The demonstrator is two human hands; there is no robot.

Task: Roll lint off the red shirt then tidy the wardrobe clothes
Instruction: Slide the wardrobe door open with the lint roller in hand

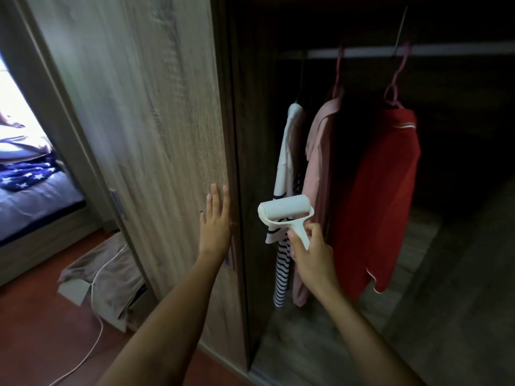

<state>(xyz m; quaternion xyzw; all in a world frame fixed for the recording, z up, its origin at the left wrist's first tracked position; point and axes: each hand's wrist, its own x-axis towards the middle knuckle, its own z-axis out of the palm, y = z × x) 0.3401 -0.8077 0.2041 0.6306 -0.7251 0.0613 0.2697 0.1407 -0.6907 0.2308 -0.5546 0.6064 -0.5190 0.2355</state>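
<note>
A red shirt [381,196] hangs on a pink hanger [395,79] at the right of the open wardrobe. Left of it hang a pale pink garment [317,174] and a white garment with dark stripes [282,174], all on the rail [446,50]. My right hand [310,253] grips the handle of a white lint roller [284,211], held upright in front of the striped garment, left of the red shirt and apart from it. My left hand [216,221] lies flat with fingers spread on the wooden sliding door [156,135], near its right edge.
The wardrobe interior is dark, with a wooden floor panel [320,335] below the clothes. At left a doorway shows a bed [30,196] with a star-patterned blanket. A folded beige cloth on a box [103,274] and a white cable [94,316] lie on the reddish floor.
</note>
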